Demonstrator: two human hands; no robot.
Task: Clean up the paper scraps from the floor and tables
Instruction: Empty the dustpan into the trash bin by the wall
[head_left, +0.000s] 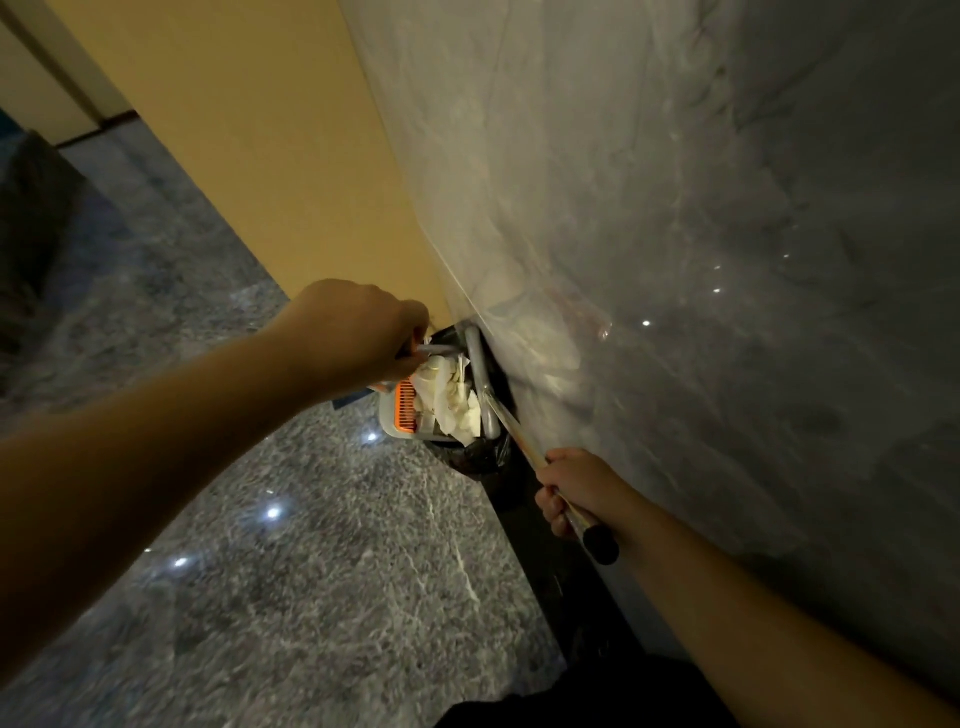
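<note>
Right hand (574, 488) clenched round dustpan handle (519, 441). Left hand (358, 332) grips dustpan (410, 415) rim, tilting it over black-bagged bin (478, 452). Paper scraps (452, 395) still in pan, just past left fingers. My read: collecting done, dump unfinished; rest of floor mostly unseen.

The dustpan (387, 415) is pale grey with an orange comb strip (404, 408); white paper scraps (454, 397) fill it. Below it a bin bag (480, 454) is black. Left of the dustpan the floor (260, 571) is grey, speckled, white-veined. Right of it the wall (675, 260) is grey marble; above, a panel (260, 130) is mustard yellow.
</note>
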